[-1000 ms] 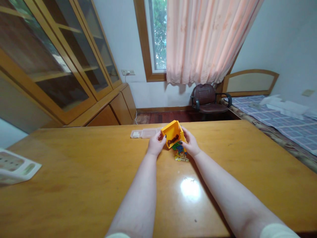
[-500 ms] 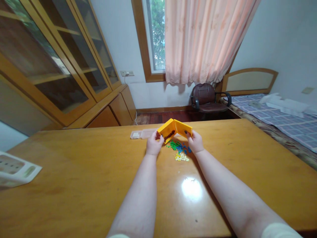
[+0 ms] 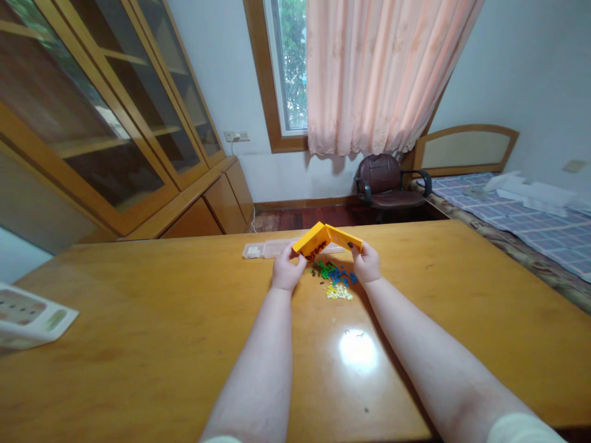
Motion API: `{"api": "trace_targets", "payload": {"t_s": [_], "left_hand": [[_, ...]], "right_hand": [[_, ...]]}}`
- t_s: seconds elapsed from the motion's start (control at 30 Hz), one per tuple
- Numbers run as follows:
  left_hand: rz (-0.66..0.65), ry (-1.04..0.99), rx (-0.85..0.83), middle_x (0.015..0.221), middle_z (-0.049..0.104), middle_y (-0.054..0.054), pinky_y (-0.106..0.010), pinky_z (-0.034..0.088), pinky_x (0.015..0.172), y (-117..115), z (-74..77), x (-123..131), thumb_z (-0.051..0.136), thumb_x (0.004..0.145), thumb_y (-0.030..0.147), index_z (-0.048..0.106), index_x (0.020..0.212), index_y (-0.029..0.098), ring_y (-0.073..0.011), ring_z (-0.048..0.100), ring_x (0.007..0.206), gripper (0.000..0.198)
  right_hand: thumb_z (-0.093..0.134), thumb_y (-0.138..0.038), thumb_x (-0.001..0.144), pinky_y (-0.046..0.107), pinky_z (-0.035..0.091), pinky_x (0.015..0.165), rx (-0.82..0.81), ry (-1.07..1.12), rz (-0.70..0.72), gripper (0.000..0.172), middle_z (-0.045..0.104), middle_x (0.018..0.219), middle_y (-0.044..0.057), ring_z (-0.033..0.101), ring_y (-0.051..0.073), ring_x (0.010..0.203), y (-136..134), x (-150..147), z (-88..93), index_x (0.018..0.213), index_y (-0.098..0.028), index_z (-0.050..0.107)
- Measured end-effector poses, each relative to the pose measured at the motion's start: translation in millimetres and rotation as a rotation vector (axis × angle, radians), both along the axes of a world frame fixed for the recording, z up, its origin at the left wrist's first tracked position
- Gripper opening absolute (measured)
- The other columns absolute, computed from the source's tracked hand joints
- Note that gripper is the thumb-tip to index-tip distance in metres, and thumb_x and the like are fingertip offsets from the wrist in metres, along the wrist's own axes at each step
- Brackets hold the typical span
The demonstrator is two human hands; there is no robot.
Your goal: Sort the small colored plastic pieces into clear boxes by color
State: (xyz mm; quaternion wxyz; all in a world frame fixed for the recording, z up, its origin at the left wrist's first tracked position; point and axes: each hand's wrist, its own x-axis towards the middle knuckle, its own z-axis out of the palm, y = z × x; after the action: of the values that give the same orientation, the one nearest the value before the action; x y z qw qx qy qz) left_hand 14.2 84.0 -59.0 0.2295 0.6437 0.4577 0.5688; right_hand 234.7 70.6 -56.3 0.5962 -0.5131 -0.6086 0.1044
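Both hands hold an opened yellow hinged plastic box [image 3: 308, 239], tilted downward over the table. My left hand [image 3: 287, 271] is closed on its left half, thumb in front. My right hand [image 3: 367, 264] pinches the edge of the other half. Dark brown small pieces [image 3: 317, 251] lie at the lower edge of the left half, and some are dropping below it. Under the box, on the table, are green pieces [image 3: 325, 269], blue pieces [image 3: 340, 277] and a patch of white and yellow pieces [image 3: 340, 293].
A clear plastic case [image 3: 272, 248] lies on the wooden table [image 3: 161, 332] behind my left hand. At the left edge stands a white plastic object with openings [image 3: 46, 320]. Beyond the table are a brown armchair [image 3: 385, 184], a bed [image 3: 530, 215] and a glass-fronted cabinet [image 3: 184, 184].
The box has tipped further downward and its right half has shifted slightly right. Dark pieces have slid to its lower edge, and some now lie among the green ones.
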Motion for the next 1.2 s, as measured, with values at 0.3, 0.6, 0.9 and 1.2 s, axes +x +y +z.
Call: {"api": "trace_targets", "payload": {"t_s": [0.3, 0.6, 0.9, 1.2], "left_hand": [[-0.009, -0.041, -0.006, 0.105, 0.066, -0.005, -0.031, 0.051, 0.089, -2, 2.1, 1, 0.057, 0.072, 0.017, 0.059, 0.111, 0.018, -0.0172, 0.063, 0.094, 0.039], [-0.041, -0.058, 0.034, 0.111, 0.064, -0.006, -0.035, 0.046, 0.098, -2, 3.3, 2, 0.056, 0.07, 0.014, 0.059, 0.111, 0.017, -0.0191, 0.06, 0.105, 0.041], [-0.021, -0.058, 0.089, 0.112, 0.064, -0.006, -0.036, 0.044, 0.101, -4, 3.4, -2, 0.056, 0.068, 0.012, 0.059, 0.11, 0.018, -0.0198, 0.058, 0.11, 0.043], [-0.037, -0.057, 0.077, 0.114, 0.063, -0.007, -0.037, 0.042, 0.103, -7, 6.6, -2, 0.057, 0.069, 0.013, 0.059, 0.112, 0.017, -0.0211, 0.057, 0.112, 0.043]], "right_hand": [[0.044, -0.05, 0.087, 0.04, 0.054, 0.077, 0.03, 0.011, 0.001, 0.038, 0.071, 0.089, 0.007, 0.066, 0.024, 0.083, 0, 0, -2.9, 0.095, -0.02, 0.066], [0.045, -0.048, 0.088, 0.046, 0.048, 0.092, 0.196, 0.001, 0.036, 0.033, 0.068, 0.103, 0.007, 0.061, 0.025, 0.102, 3, 2, -4.9, 0.097, -0.024, 0.067], [0.044, -0.046, 0.089, 0.048, 0.046, 0.094, 0.215, 0.019, 0.029, 0.032, 0.069, 0.101, 0.007, 0.061, 0.024, 0.102, 1, -1, 3.1, 0.094, -0.024, 0.067], [0.043, -0.049, 0.089, 0.045, 0.048, 0.091, 0.209, 0.048, 0.02, 0.036, 0.069, 0.1, 0.008, 0.062, 0.024, 0.098, 0, -2, 2.5, 0.093, -0.022, 0.066]]}}
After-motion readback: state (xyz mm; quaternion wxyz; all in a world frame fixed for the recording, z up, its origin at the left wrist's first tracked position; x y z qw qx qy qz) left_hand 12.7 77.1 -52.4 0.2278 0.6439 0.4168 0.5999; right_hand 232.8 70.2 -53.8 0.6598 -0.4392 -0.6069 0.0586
